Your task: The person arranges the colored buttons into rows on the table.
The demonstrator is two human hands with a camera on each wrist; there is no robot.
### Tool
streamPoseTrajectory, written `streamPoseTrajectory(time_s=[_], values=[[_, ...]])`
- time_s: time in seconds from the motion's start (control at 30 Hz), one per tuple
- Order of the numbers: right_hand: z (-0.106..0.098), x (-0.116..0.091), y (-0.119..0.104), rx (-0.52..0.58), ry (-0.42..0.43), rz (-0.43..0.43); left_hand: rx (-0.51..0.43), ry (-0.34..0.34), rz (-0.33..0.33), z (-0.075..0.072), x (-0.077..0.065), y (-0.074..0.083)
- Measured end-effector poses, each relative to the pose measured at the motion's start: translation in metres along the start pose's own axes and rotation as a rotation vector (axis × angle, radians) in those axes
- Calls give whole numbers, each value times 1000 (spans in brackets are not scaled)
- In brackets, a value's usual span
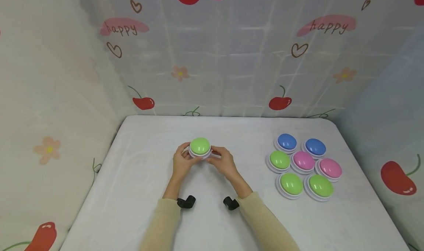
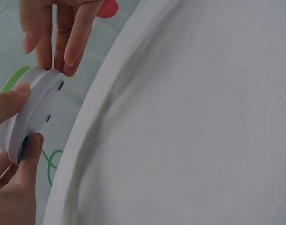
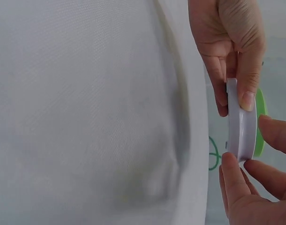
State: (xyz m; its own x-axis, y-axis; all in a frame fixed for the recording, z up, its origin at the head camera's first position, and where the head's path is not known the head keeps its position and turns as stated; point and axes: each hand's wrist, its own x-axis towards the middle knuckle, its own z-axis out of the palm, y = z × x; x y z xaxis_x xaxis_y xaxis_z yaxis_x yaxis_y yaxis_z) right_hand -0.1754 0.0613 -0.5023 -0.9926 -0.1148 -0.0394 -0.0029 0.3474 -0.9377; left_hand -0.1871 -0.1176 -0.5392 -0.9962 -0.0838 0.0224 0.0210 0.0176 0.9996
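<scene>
A green-domed push button [image 1: 200, 146] with a white round base is held off the table, between both hands. My left hand [image 1: 181, 162] grips the base by its rim; the left wrist view shows the left thumb [image 2: 14, 101] on the rim and a finger under the base. From the other side, my right hand [image 1: 225, 162] touches the rim with extended fingertips [image 3: 231, 161], and one finger stands slightly apart from the dome. Small dark spots show on the underside of the push button [image 2: 40, 105] in the left wrist view.
To the right on the white-covered table [image 1: 132, 207] stands a cluster of similar push buttons: two blue ones [image 1: 286, 142], two pink ones [image 1: 303, 161] and three green ones [image 1: 320, 186]. A printed curtain [image 1: 225, 59] hangs behind the table's far edge and along both sides.
</scene>
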Motion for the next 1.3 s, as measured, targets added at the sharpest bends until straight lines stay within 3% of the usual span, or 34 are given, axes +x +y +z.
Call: streamPoseTrajectory(time_s=[0.27, 0.57, 0.93, 1.3], values=[[27, 17, 0, -59, -20, -46, 28, 71, -40, -21, 1, 1], [44, 23, 8, -68, -48, -56, 297, 178, 16, -32, 0, -14], [55, 30, 14, -85, -110, -81, 410, 176, -42, -41, 6, -15], [62, 33, 14, -78, -139, -48, 437, 178, -7, -45, 6, -17]])
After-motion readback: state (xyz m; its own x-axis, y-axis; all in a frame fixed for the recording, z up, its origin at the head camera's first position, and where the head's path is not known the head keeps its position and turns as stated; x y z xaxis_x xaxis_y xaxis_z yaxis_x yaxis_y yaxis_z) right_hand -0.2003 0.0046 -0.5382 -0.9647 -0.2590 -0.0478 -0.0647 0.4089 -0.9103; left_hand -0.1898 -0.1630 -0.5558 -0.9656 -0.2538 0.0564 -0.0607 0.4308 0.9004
